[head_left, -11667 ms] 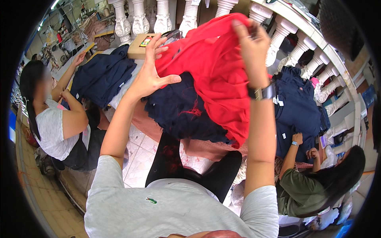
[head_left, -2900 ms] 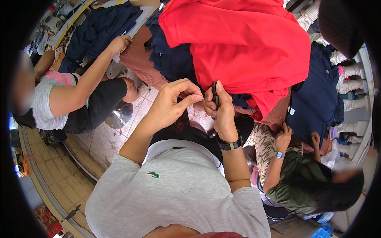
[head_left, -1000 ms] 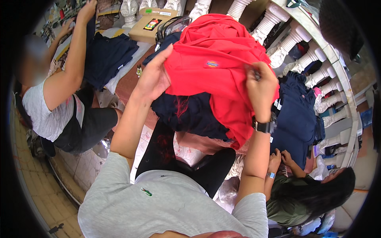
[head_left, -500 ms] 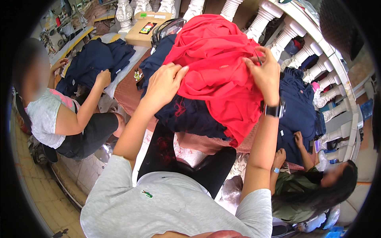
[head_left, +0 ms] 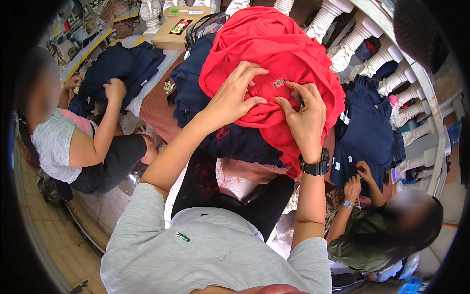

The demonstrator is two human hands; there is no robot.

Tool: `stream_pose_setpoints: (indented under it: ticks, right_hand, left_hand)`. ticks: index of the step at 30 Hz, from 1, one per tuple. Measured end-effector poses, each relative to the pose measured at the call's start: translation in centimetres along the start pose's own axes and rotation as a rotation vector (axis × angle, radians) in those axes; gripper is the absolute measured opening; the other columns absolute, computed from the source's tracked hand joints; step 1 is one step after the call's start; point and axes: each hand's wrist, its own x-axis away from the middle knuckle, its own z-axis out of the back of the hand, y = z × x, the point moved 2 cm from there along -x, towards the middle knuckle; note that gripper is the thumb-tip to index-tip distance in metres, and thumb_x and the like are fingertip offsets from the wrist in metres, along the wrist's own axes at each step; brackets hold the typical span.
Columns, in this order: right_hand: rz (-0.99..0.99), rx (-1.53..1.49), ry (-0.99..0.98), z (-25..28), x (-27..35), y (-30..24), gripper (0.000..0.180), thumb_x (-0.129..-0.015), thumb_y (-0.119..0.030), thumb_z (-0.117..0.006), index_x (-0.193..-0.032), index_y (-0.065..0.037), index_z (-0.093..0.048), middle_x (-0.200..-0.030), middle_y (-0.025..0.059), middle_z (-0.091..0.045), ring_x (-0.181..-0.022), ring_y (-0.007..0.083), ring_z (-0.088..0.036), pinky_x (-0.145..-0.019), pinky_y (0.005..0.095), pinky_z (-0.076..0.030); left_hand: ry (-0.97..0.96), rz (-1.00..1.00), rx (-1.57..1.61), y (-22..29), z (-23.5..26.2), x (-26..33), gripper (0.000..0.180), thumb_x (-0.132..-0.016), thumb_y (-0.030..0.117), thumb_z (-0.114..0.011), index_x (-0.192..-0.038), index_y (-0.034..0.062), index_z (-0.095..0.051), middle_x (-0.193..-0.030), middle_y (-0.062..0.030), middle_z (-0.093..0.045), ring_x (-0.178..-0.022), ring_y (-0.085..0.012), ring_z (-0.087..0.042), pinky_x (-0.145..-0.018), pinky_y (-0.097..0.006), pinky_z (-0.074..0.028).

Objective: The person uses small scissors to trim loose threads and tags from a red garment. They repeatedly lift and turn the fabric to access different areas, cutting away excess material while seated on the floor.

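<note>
A red garment [head_left: 274, 54] lies bunched on a pile of dark navy clothes [head_left: 230, 142] in front of me. My left hand [head_left: 232, 95] presses on the red cloth with fingers spread, just left of a small sewn label [head_left: 279, 83]. My right hand [head_left: 303, 117], a black watch on its wrist, pinches the red fabric right beside that label; a small dark object may sit between its fingers, too small to tell.
A seated person in a grey top [head_left: 63, 147] at left handles a navy pile [head_left: 117, 68]. Another person in green [head_left: 372, 230] at lower right touches navy garments [head_left: 367, 132]. A cardboard box [head_left: 181, 29] and white balusters [head_left: 362, 34] stand behind.
Both my hands have moved closer together onto the red garment near its label. The person at left has lowered an arm onto the navy pile.
</note>
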Motion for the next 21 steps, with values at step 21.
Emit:
stream_pose_setpoints:
  ticks: [21]
  right_hand:
    - [0.27,0.024,-0.114,1.7,-3.2,-3.2,0.023,-0.092,-0.017,-0.068,-0.11,-0.006,-0.058,-0.098,0.015,-0.066,-0.082,0.0342,-0.067,-0.066,0.0441,-0.052]
  left_hand:
    - [-0.018,0.183,0.197,-0.3,0.0,-1.8,0.008,-0.104,0.007,-0.048,-0.098,0.001,-0.049,-0.094,-0.0088,-0.062,-0.076,-0.0166,-0.059,-0.072,-0.031,-0.05]
